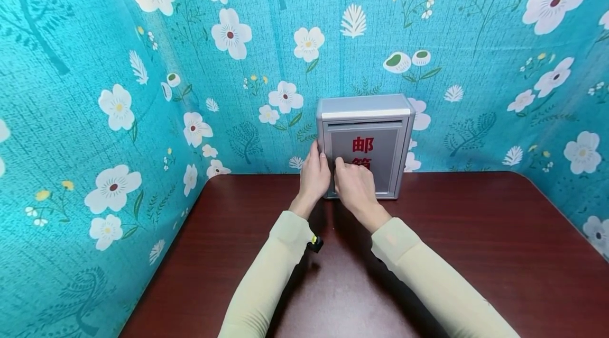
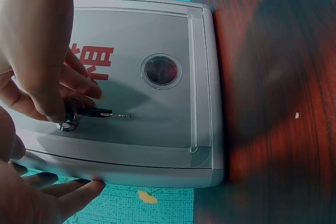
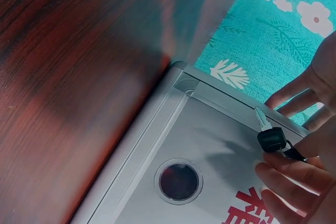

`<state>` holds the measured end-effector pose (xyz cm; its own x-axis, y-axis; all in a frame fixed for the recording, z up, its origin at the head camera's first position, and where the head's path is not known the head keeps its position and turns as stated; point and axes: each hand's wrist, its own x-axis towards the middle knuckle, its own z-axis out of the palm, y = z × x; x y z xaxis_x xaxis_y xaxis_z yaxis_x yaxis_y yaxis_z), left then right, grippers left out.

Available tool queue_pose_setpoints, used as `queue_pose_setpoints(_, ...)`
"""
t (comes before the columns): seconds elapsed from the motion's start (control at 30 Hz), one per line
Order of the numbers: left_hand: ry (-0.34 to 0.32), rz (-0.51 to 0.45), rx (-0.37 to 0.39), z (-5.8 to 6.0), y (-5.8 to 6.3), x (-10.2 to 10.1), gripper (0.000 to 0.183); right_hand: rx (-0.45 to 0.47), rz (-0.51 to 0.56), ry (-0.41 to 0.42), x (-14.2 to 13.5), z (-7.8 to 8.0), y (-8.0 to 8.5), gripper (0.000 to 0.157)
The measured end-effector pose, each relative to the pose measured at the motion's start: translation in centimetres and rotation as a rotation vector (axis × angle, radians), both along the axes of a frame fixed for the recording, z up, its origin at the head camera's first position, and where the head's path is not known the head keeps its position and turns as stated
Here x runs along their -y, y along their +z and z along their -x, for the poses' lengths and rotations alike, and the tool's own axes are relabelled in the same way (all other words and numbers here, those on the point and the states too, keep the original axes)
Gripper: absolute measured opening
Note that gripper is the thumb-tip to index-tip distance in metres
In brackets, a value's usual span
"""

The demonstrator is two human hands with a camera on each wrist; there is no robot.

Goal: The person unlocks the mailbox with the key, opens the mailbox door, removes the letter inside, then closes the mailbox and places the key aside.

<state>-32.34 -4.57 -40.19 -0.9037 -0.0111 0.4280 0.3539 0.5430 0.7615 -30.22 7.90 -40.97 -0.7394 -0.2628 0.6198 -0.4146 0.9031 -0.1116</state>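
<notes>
A grey metal mailbox (image 1: 386, 161) with red Chinese characters stands upright on the table, its slot near the top. My left hand (image 1: 315, 176) rests against the mailbox's left side, fingers extended along it. At the left part of the front, my right hand (image 1: 356, 187) pinches a key at the silver lock (image 2: 67, 126); its fingers cover most of that key. From the same ring hangs a second key (image 3: 272, 139) with a black head, its blade pointing down toward the mailbox's base. A round window (image 2: 161, 71) sits low in the front panel.
The dark red wooden table (image 1: 476, 253) reaches out on both sides of the mailbox. Behind and to the left hangs a turquoise flowered cloth (image 1: 266, 89), close to the mailbox's back. A small black wrist device (image 1: 315, 244) shows at the left sleeve.
</notes>
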Motion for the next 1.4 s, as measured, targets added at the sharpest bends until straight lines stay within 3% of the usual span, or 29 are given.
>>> queue_pose_setpoints(0.3,0.02,0.0,0.023,0.2,0.0,0.1,0.053,-0.027,-0.005,0.003,-0.1,-0.4,0.1,0.012)
queue_pose_setpoints(0.9,-0.005,-0.035,0.059,0.1,0.0,0.4,0.053,-0.015,-0.003,0.018,-0.4,-1.3,0.1,0.012)
queue_pose_setpoints(1.4,-0.036,-0.045,0.035,0.5,-0.4,1.1,0.052,-0.046,0.025,0.05,-0.9,-1.9,-0.2,0.012)
